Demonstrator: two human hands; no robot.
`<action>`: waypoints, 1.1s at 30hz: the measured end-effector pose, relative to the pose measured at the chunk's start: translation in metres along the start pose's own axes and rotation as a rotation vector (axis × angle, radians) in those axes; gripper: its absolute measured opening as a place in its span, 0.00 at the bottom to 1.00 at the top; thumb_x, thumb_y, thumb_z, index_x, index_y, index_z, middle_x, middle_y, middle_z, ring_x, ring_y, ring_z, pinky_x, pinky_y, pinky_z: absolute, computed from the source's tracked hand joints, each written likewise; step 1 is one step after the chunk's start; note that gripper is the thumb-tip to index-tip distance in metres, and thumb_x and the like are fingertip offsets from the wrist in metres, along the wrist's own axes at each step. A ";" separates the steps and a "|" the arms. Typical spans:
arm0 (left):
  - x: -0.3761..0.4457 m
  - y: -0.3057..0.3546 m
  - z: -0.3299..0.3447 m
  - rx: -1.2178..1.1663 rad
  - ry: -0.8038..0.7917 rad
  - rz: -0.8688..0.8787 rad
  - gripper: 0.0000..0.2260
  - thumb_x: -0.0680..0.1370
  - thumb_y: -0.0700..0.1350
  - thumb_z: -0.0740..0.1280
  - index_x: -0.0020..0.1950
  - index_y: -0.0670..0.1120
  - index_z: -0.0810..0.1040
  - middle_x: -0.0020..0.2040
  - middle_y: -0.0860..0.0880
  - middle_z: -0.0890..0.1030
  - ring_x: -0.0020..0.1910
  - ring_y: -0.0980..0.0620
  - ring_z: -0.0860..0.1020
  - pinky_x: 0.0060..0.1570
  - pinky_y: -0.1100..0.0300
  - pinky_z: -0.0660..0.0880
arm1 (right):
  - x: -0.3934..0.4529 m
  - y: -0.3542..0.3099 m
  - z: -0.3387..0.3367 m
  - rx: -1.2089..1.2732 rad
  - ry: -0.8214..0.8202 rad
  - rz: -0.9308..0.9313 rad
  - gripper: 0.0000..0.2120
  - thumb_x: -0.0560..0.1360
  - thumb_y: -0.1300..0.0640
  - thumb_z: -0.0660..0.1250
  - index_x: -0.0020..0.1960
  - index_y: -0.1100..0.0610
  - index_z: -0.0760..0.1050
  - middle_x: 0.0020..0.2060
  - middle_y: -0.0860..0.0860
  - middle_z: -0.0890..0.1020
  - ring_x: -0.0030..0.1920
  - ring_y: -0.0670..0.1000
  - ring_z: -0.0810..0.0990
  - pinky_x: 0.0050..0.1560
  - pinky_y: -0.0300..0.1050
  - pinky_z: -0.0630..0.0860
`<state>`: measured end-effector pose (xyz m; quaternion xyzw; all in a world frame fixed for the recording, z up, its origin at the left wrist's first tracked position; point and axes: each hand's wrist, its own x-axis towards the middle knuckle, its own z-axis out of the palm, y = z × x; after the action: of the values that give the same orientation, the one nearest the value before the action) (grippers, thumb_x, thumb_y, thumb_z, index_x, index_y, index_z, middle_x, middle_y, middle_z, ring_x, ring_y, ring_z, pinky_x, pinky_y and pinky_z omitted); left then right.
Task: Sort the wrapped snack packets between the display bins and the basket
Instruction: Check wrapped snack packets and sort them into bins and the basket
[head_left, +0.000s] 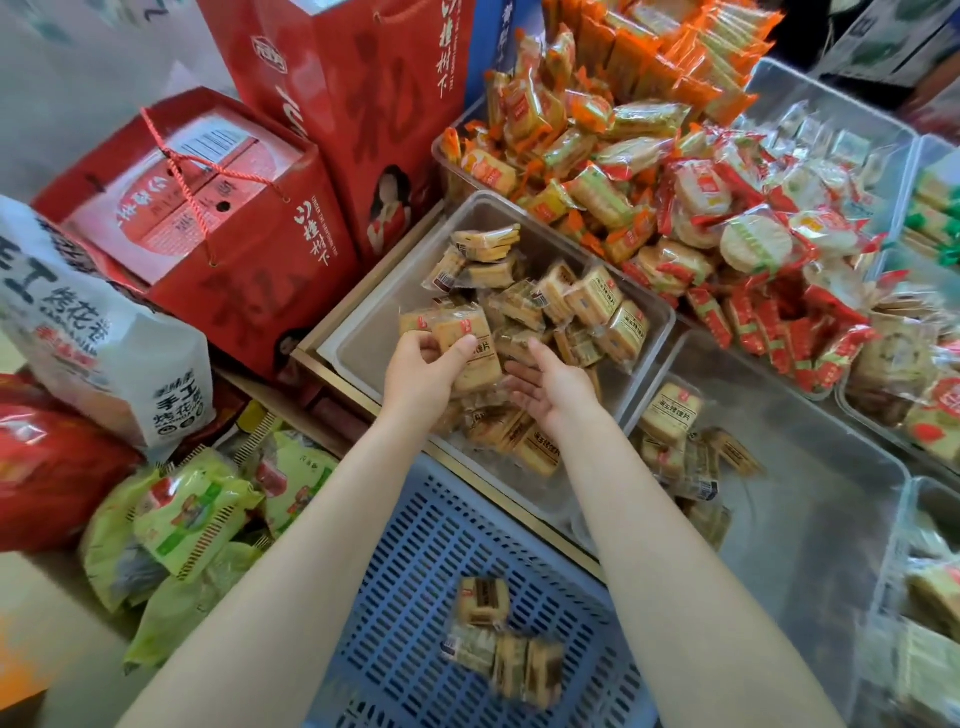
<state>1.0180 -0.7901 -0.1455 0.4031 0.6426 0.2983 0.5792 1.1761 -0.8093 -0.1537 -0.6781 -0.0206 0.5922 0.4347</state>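
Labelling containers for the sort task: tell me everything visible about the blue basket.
The blue basket looks like moulded plastic, with rows of small slots through its floor and wall. It sits at the bottom of the view, below the person's forearms, its far edge against the clear bin of tan snack packets. A few wrapped tan packets lie loose on its floor, somewhat blurred. Neither hand touches it. Its near edge is cut off by the frame.

A shop: clear display bins (644, 312) heaped with wrapped snack packets (597, 197), red gift boxes (244, 244) stacked beside them, and a blue shopping basket (415, 571) below
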 end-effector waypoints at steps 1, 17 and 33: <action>-0.003 0.001 -0.004 -0.011 0.012 0.015 0.17 0.78 0.55 0.72 0.62 0.48 0.74 0.57 0.50 0.82 0.55 0.52 0.82 0.54 0.55 0.81 | 0.000 0.001 -0.001 0.005 0.001 0.010 0.12 0.80 0.53 0.70 0.57 0.61 0.78 0.47 0.57 0.85 0.38 0.50 0.82 0.41 0.43 0.81; -0.074 -0.015 -0.031 -0.083 -0.116 -0.071 0.21 0.78 0.57 0.71 0.66 0.48 0.73 0.57 0.49 0.83 0.55 0.50 0.83 0.56 0.49 0.81 | -0.124 0.050 -0.052 -0.232 -0.152 -0.165 0.11 0.82 0.59 0.63 0.60 0.62 0.78 0.34 0.50 0.81 0.32 0.47 0.73 0.34 0.41 0.69; -0.198 -0.065 -0.034 0.004 -0.587 0.090 0.24 0.72 0.44 0.79 0.60 0.58 0.72 0.53 0.53 0.85 0.52 0.57 0.84 0.51 0.61 0.79 | -0.233 0.117 -0.111 -0.302 -0.089 -0.419 0.11 0.83 0.52 0.64 0.57 0.59 0.78 0.51 0.62 0.84 0.49 0.57 0.84 0.54 0.57 0.82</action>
<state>0.9737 -0.9907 -0.0953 0.5013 0.4298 0.1932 0.7257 1.1405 -1.0713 -0.0515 -0.6894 -0.2679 0.5089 0.4404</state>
